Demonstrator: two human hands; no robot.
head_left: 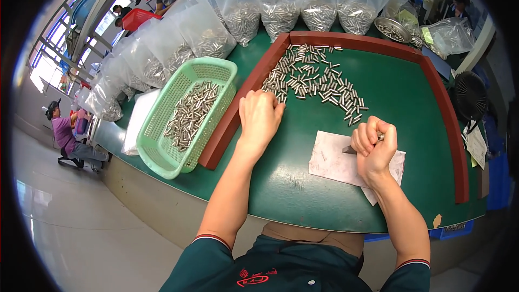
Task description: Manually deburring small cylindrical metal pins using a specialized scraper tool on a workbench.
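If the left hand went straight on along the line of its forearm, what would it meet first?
Most likely the loose metal pins just ahead of it, beside the red-brown rail. The left hand's height above the green table is hard to judge, so it might pass over them.

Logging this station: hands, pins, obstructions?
Left hand closed beside loose metal pins. Right hand gripping partly hidden metal tool over paper. Red-brown rail between pins and green basket.
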